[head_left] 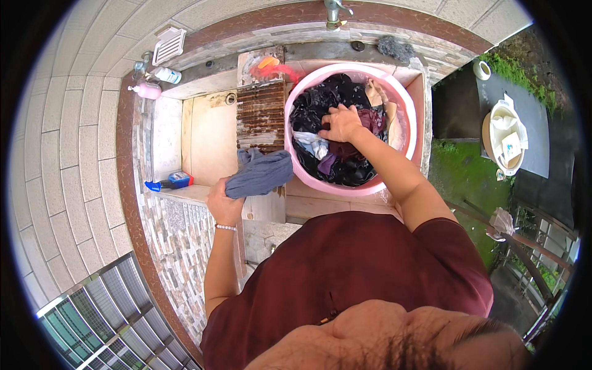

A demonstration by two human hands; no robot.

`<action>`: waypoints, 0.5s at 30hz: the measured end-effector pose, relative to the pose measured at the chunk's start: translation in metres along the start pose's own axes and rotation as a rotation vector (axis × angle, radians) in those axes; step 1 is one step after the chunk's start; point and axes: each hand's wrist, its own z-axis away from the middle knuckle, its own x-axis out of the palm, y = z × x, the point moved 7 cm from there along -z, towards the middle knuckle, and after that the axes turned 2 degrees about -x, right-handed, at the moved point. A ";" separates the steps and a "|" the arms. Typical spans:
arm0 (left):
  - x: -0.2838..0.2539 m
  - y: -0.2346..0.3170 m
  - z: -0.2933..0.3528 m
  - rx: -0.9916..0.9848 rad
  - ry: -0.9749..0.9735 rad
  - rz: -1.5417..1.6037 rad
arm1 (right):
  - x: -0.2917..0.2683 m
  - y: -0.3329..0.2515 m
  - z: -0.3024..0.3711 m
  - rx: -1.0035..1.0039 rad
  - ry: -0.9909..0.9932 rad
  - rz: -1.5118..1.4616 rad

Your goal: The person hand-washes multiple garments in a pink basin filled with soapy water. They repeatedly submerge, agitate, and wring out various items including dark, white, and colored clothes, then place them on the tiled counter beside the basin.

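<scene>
My left hand (226, 202) is closed on a bunched grey-blue cloth (262, 174), whose folds hang over the near end of a ridged brown washboard (260, 117) and touch the tub's side. My right hand (341, 123) reaches into a large pink tub (295, 157) and rests with its fingers spread on wet laundry. Mostly dark clothes (336, 91) fill that tub, along with a white-and-blue piece (311, 143), a maroon piece (372, 120) and a beige one (392, 117). What lies under my right palm is hidden.
Left of the washboard is a tiled basin (209, 132); a blue brush (179, 180) lies on its near edge. A pink bottle (147, 90) and a white bottle (166, 75) stand at the far left corner. A tap (333, 13) juts out behind the tub. Another basin (490, 135) sits at the right.
</scene>
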 end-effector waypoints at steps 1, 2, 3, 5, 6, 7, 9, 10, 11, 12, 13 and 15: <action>-0.006 -0.008 0.002 -0.015 0.069 -0.011 | 0.006 0.002 0.010 -0.027 -0.035 -0.028; -0.007 -0.014 0.004 -0.033 0.100 -0.009 | 0.013 0.009 0.021 -0.004 -0.050 -0.025; -0.009 -0.020 0.006 -0.051 0.130 -0.007 | 0.022 0.020 0.029 0.041 -0.103 -0.043; -0.002 -0.041 0.011 -0.092 0.129 0.014 | 0.037 0.040 0.043 0.111 -0.091 -0.105; 0.010 -0.051 0.016 -0.081 0.075 0.025 | 0.049 0.047 0.043 0.162 -0.109 -0.111; 0.019 -0.054 0.021 -0.072 0.019 0.035 | 0.056 0.048 0.040 0.204 -0.121 -0.050; 0.035 -0.049 0.026 -0.114 -0.175 0.093 | 0.067 0.053 0.033 0.297 -0.135 0.061; 0.039 -0.040 0.032 -0.071 -0.226 0.036 | 0.082 0.053 0.022 0.237 -0.214 0.113; 0.045 -0.031 0.037 -0.027 -0.277 -0.021 | 0.097 0.056 0.011 0.178 -0.291 0.165; 0.051 -0.022 0.040 0.017 -0.327 -0.079 | 0.113 0.059 0.002 0.116 -0.368 0.217; 0.049 -0.015 0.044 -0.003 -0.371 -0.134 | 0.117 0.060 -0.006 0.155 -0.350 0.182; 0.037 0.005 0.046 -0.026 -0.463 -0.245 | 0.153 0.085 -0.026 0.160 -0.105 -0.013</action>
